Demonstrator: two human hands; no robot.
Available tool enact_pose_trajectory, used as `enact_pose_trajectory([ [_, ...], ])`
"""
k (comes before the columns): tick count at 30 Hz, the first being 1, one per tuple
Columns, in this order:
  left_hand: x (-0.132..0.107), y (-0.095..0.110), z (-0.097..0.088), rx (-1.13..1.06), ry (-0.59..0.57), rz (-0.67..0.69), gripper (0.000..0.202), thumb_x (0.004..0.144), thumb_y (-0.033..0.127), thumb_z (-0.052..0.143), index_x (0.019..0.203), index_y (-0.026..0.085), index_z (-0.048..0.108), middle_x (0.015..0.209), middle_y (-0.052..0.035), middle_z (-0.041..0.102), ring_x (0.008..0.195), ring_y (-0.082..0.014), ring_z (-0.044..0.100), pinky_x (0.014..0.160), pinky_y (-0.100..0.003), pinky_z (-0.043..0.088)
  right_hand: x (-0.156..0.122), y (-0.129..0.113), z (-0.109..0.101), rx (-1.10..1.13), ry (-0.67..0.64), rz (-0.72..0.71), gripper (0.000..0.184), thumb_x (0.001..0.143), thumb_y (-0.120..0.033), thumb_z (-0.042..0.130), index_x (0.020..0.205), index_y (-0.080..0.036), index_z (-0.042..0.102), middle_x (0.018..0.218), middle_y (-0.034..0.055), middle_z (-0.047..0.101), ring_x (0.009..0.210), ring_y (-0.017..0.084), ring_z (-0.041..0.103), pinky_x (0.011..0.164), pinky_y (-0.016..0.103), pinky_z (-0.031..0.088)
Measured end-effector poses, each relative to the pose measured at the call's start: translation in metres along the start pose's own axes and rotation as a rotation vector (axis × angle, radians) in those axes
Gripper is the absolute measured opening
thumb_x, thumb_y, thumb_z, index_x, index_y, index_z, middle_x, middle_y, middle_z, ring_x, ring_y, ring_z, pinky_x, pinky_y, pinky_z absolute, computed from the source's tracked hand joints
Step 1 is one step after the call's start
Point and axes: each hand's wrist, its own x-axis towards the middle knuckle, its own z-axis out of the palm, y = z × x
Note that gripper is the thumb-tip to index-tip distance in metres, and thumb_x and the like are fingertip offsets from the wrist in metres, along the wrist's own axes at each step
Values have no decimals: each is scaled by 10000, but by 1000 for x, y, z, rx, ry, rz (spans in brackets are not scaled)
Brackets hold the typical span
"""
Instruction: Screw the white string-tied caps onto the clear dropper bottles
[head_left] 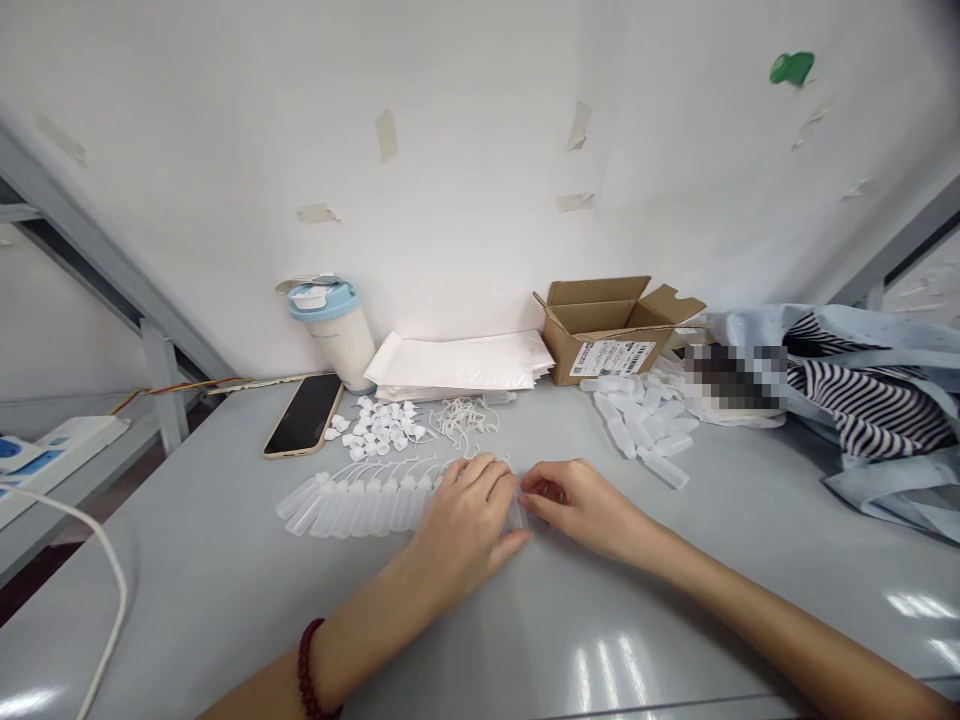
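Note:
My left hand (pixel 469 515) lies curled over the right end of a row of small clear plastic bottles (pixel 352 500) laid side by side on the grey table (pixel 225 590). My right hand (pixel 577 505) meets it fingertip to fingertip, both pinching a clear bottle (pixel 517 512) between them. Just behind the row lie a heap of small white caps (pixel 379 428) and a tangle of thin white nozzle pieces (pixel 465 418). A loose pile of more clear bottles (pixel 645 425) sits to the right.
A phone (pixel 304 415) lies face up at the left, beside a blue-lidded cup (pixel 337 330). White bags (pixel 461 362) and an open cardboard box (pixel 611 330) stand by the wall. Striped cloth (pixel 862 400) fills the right; a white cable (pixel 105 570) crosses the left.

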Motion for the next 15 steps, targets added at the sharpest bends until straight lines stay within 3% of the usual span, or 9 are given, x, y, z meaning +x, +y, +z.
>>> enact_pose_trajectory([
  [15, -1, -3, 0, -17, -90, -34, 334, 806, 300, 685, 1066, 154, 534, 1132, -115, 621, 1132, -321, 514, 886, -465, 443, 2, -2, 0, -46, 2, -42, 180, 846, -220, 512, 862, -160, 681, 740, 21, 677, 615, 145, 543, 581, 257, 391],
])
